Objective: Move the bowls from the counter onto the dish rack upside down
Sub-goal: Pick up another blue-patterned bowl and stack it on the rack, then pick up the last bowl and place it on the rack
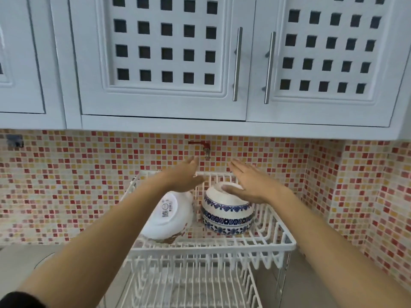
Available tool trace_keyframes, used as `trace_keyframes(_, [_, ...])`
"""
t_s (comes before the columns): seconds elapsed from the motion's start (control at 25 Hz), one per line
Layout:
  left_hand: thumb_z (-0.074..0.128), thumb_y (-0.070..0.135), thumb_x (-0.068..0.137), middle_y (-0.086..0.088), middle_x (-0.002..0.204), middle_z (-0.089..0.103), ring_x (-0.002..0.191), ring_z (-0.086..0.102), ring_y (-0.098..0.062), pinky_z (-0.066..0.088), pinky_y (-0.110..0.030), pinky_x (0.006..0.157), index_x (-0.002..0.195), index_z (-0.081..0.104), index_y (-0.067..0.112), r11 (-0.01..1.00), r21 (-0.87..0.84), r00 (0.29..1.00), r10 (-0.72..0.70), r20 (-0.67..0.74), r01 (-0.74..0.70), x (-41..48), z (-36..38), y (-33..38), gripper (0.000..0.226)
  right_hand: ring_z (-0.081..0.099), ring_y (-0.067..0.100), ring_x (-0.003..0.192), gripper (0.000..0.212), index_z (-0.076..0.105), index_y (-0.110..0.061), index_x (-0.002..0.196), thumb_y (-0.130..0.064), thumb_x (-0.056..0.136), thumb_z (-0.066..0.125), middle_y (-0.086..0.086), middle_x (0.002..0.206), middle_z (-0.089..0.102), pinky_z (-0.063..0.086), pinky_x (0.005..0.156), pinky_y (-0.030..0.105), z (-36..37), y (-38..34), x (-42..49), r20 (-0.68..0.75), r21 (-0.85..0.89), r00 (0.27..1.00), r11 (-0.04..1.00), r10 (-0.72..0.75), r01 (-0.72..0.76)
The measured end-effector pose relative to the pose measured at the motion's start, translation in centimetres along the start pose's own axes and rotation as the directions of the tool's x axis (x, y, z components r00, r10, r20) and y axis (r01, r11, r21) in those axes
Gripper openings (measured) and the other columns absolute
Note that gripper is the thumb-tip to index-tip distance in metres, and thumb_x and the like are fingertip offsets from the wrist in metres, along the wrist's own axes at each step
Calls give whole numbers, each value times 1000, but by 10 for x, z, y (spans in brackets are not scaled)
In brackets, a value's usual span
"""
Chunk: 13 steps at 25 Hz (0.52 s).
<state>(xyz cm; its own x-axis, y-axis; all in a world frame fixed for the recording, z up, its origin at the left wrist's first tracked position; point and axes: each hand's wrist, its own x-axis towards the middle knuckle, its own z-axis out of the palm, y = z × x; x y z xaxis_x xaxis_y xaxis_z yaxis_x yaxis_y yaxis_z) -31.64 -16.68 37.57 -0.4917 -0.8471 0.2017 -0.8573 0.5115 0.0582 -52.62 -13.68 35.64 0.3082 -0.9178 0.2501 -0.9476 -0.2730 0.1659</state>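
Two bowls sit upside down on the top tier of a white wire dish rack (278, 245). The left one is a plain white bowl (169, 218), tilted, with a label on its base. To its right stands a white bowl with blue flower bands (226, 216), base up. My left hand (184, 176) hovers flat just above the white bowl, fingers spread, holding nothing. My right hand (249, 183) is stretched flat over the blue-patterned bowl, its thumb lying on or just above the base. Neither hand grips anything.
White wall cabinets (164, 63) with bar handles hang close above the rack. A red-handled tap (203, 146) sticks out of the mosaic tile wall behind the hands. The rack's lower tier (191, 285) shows bare wires. A grey counter (20, 261) lies at the left.
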Motion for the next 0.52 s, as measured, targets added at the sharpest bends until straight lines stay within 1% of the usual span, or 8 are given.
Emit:
trace_keyframes(0.12, [29, 42, 99, -11, 161, 0, 148, 9, -27, 13, -38, 119, 151, 1, 5, 997, -36, 995, -64, -74, 62, -38, -11, -46, 69, -5, 16, 149, 78, -6, -14, 152, -63, 93, 11, 3, 159, -12, -4, 118, 35, -15, -59, 14, -65, 7, 998, 1000, -21, 22])
trace_keyframes(0.28, [27, 36, 101, -15, 160, 9, 148, 12, -29, 14, -39, 119, 150, 9, 2, 977, -97, 971, -203, -130, 191, -108, -21, -120, 62, -3, 17, 149, 72, -3, -12, 152, -55, 97, 14, 4, 161, -8, -2, 119, 35, -33, -164, 39, -136, 87, 989, 994, -59, 72])
trace_keyframes(0.4, [25, 36, 101, -15, 160, 10, 148, 11, -29, 13, -39, 119, 150, 9, 2, 946, -104, 943, -317, -102, 307, -169, -28, -190, 62, 1, 19, 149, 70, -1, -11, 152, -50, 99, 22, 5, 161, -6, 6, 119, 35, -44, -258, 56, -133, 148, 985, 981, -107, 126])
trace_keyframes(0.52, [24, 37, 101, -14, 160, 7, 149, 8, -27, 11, -38, 120, 150, 8, 3, 922, -74, 921, -385, -57, 381, -223, -25, -238, 62, 4, 22, 149, 70, 1, -10, 152, -48, 99, 26, 7, 161, -4, 11, 119, 37, -36, -331, 74, -95, 181, 986, 972, -137, 152])
